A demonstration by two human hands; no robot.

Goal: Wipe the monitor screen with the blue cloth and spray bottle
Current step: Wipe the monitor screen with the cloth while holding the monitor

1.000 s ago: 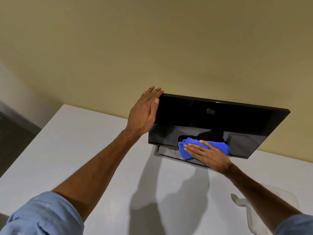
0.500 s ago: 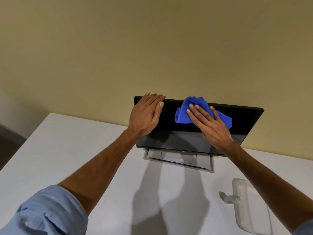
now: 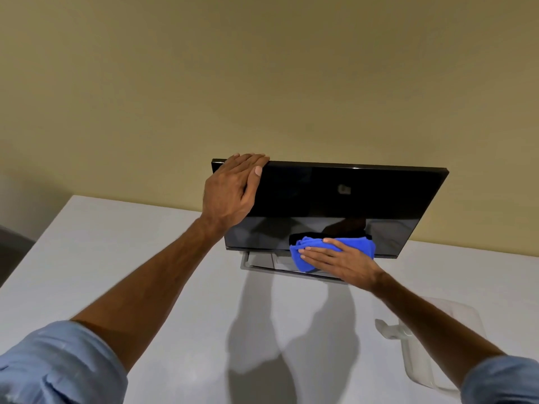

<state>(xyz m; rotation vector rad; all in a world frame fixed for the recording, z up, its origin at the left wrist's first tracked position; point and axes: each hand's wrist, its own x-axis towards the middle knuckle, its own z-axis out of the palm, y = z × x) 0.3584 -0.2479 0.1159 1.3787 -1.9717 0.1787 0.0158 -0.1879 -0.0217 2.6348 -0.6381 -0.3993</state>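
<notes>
A light blue sleeve (image 3: 55,365) shows at the lower left, its bare forearm reaching up over the white tabletop (image 3: 122,258). The left hand (image 3: 232,189) lies flat over the top left corner of the monitor (image 3: 350,196), fingers together and curled over the upper edge. The dark screen stands upright against the yellow wall (image 3: 262,83). Low on the screen, at the bottom edge, the right hand (image 3: 339,259) presses the blue cloth (image 3: 306,252) flat with fingers spread. At the lower right, the clear spray bottle (image 3: 420,357) lies on the tabletop, partly hidden behind the right forearm.
</notes>
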